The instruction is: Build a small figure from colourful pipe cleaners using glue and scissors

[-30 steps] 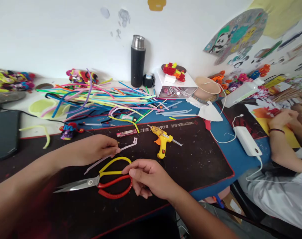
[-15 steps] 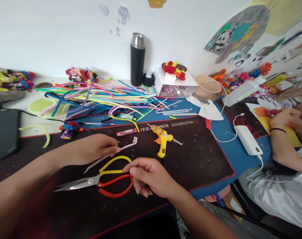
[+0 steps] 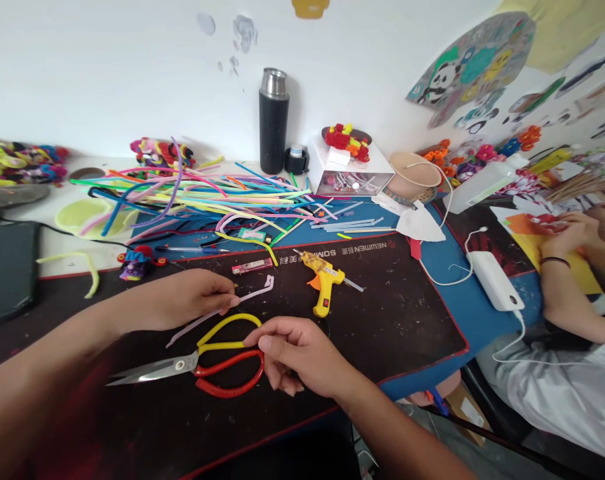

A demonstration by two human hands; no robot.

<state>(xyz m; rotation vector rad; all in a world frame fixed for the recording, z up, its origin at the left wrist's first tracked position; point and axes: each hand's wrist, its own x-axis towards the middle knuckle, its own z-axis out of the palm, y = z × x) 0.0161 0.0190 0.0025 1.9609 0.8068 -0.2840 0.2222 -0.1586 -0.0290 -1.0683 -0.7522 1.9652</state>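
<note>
My left hand [image 3: 210,293] pinches a pale lilac pipe cleaner [image 3: 195,327] between thumb and fingers. Its far end is bent into a small hook; its other end slants down to the left. Below it lies a pair of scissors [image 3: 185,365] with one yellow and one red handle, blades pointing left. My right hand [image 3: 295,350] is at the handles, thumb and index finger closed on the edge of the yellow loop, the other fingers curled beside the red one. A yellow glue gun [image 3: 325,283] with a glue stick in it lies beyond my right hand, near a pink lighter [image 3: 251,266].
Many coloured pipe cleaners [image 3: 197,193] are heaped at the back by a black thermos [image 3: 274,123]. A white box [image 3: 352,167] stands beside it. At right are a white power bank [image 3: 496,280] with a cable and a co-worker's hands [image 3: 567,243]. A tablet-like black object [image 3: 7,267] lies left.
The view has shifted very slightly. Both hands, the pipe cleaner and the scissors keep practically the same positions.
</note>
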